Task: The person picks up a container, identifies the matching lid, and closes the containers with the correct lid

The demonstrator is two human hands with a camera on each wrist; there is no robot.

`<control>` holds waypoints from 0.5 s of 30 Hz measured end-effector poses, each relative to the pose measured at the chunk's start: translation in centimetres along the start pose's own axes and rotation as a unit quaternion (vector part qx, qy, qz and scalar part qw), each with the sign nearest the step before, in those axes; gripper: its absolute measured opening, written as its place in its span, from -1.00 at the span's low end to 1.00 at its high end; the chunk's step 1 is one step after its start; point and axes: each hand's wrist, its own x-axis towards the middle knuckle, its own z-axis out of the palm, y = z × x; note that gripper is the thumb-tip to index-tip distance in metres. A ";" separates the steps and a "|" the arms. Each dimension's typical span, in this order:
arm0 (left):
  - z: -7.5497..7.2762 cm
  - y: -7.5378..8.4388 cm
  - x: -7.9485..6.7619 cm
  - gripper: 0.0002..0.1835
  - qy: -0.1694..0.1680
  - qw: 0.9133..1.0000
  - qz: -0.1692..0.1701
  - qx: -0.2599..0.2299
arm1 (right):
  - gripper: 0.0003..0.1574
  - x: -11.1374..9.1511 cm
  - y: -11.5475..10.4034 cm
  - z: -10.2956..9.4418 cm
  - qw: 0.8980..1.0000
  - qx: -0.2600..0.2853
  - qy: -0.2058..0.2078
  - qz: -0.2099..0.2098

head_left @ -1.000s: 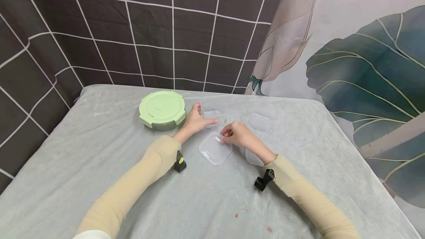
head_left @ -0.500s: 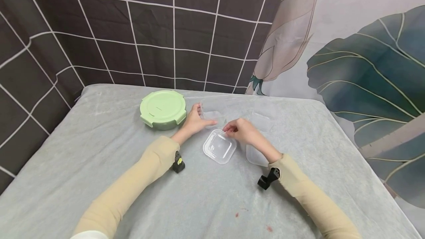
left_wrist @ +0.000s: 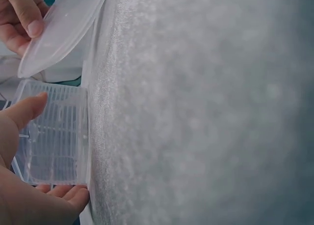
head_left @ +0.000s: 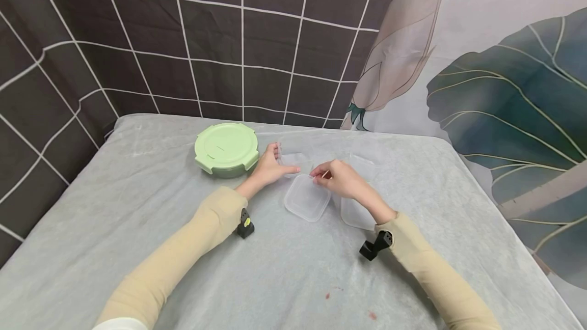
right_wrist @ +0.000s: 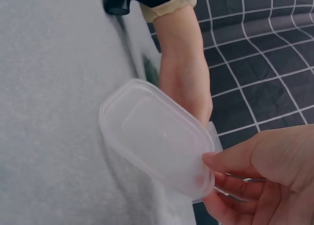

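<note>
A translucent plastic lid (head_left: pixel 306 200), square with rounded corners, is pinched at its far edge between the thumb and fingers of my right hand (head_left: pixel 340 179). In the right wrist view the lid (right_wrist: pixel 154 136) is tilted, raised off the cloth. My left hand (head_left: pixel 268 167) holds a small clear ribbed container (left_wrist: pixel 56 141) standing on the table, thumb on one side and fingers on another. The lid is close to this container's near side, apart from its rim in the left wrist view.
Left of my left hand stands a round container with a light green clip lid (head_left: pixel 227 145). A second clear container (head_left: pixel 363 168) stands to the right, and another translucent lid (head_left: pixel 355 214) lies partly behind my right wrist. Grey cloth (head_left: pixel 275 279) covers the table.
My right hand has moved the lid slightly right and away from me, toward the clear container, and the lid's tilt has changed. My left hand stays at its container.
</note>
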 end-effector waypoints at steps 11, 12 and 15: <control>-0.1 0.4 0.0 0.02 -0.013 1.000 -0.004 0.016 | -0.84 -1.0 -1.3 -1.5 0.997 -0.026 0.065 -0.028; -0.1 0.4 0.0 0.02 -0.015 1.000 -0.002 0.020 | -0.85 -1.0 -1.4 -1.7 0.997 -0.027 0.071 -0.031; -0.2 0.5 0.0 0.02 -0.016 1.000 0.000 0.024 | -0.86 -1.2 -1.6 -2.0 0.994 -0.029 0.092 -0.043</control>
